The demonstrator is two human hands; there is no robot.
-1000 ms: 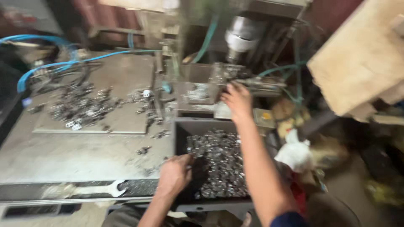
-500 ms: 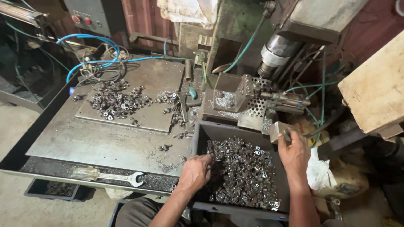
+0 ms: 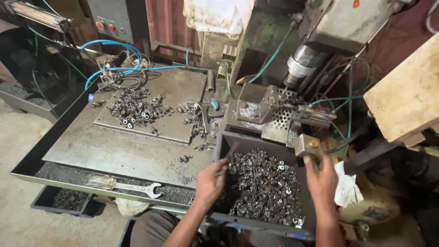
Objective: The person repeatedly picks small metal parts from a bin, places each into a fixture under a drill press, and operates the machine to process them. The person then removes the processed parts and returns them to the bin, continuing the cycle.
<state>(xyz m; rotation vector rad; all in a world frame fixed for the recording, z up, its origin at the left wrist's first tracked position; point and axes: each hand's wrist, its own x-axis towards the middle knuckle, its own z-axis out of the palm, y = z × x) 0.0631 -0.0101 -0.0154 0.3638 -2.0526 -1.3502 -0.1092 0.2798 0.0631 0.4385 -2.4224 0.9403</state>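
Observation:
A dark metal bin point(image 3: 222, 142) full of small metal nuts point(image 3: 265, 183) sits in front of me, below a drilling machine point(image 3: 299, 64). My left hand point(image 3: 211, 181) dips into the nuts at the bin's left side, fingers curled into the pile. Over the bin's right edge, my right hand point(image 3: 321, 176) reaches up with its fingertips at a small metal block with a yellow button point(image 3: 307, 144). Whether either hand holds a nut is hidden.
A steel table point(image 3: 114, 151) at left carries a heap of nuts point(image 3: 135, 109) on a raised plate, blue hoses point(image 3: 109, 50) and a spanner point(image 3: 132, 186) at the front edge. A perforated fixture point(image 3: 274, 114) stands behind the bin. A wooden block point(image 3: 407, 96) and white rag point(image 3: 345, 187) lie right.
My right hand has come back from the fixture to the bin's right edge by the button block. The left hand stays in the nuts. The view has tilted and shifted left.

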